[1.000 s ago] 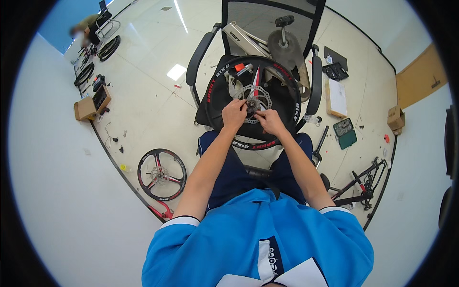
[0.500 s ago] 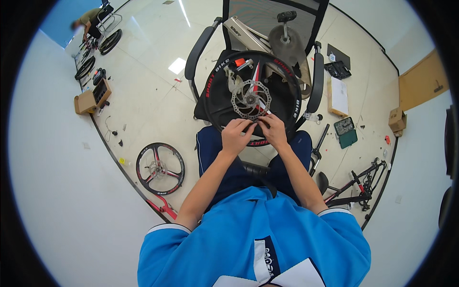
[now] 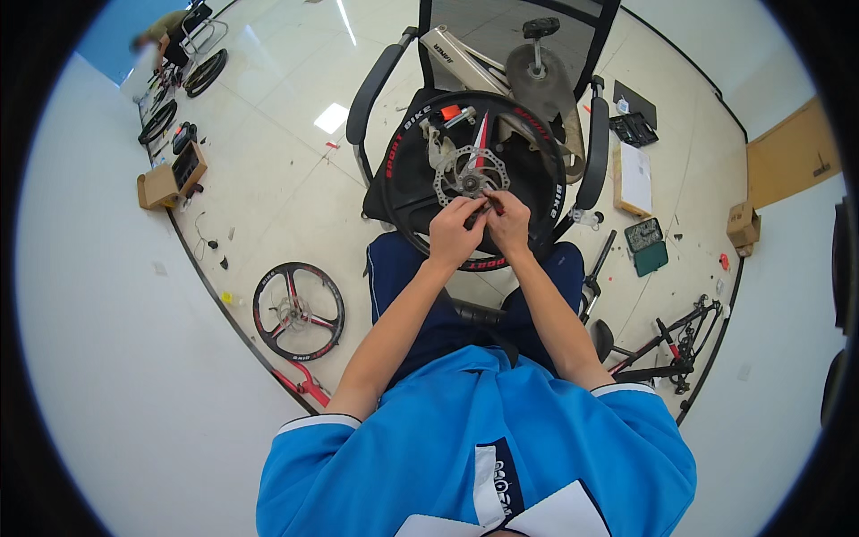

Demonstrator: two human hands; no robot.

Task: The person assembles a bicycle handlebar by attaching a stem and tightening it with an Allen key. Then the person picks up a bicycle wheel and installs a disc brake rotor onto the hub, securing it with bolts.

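A black bicycle wheel [image 3: 391, 192] with red and white spokes lies across the chair seat and near my knees. At its centre is a silver brake disc [image 3: 445, 179]. My left hand [image 3: 456, 231] and my right hand [image 3: 508, 224] meet over the disc's near edge, just below the hub. The fingers of both hands are pinched together. Whatever they hold is too small and too covered to name. Beyond the disc, an orange-and-silver part [image 3: 455, 116] and a crumpled pale glove-like piece [image 3: 436, 148] rest within the wheel's rim.
The chair's armrests [image 3: 383, 85] flank the wheel, and a pale frame [image 3: 461, 61] with a pedal [image 3: 539, 29] lies behind it. A second wheel [image 3: 329, 288], a dark bike frame [image 3: 676, 349], a green case [image 3: 650, 259] and cardboard [image 3: 157, 190] are around. Another person [image 3: 168, 31] bends far left.
Both hands have moved slightly away from me, up over the disc's near edge and closer to the hub. My fingertips have drawn tighter together. The wheel stays in place.
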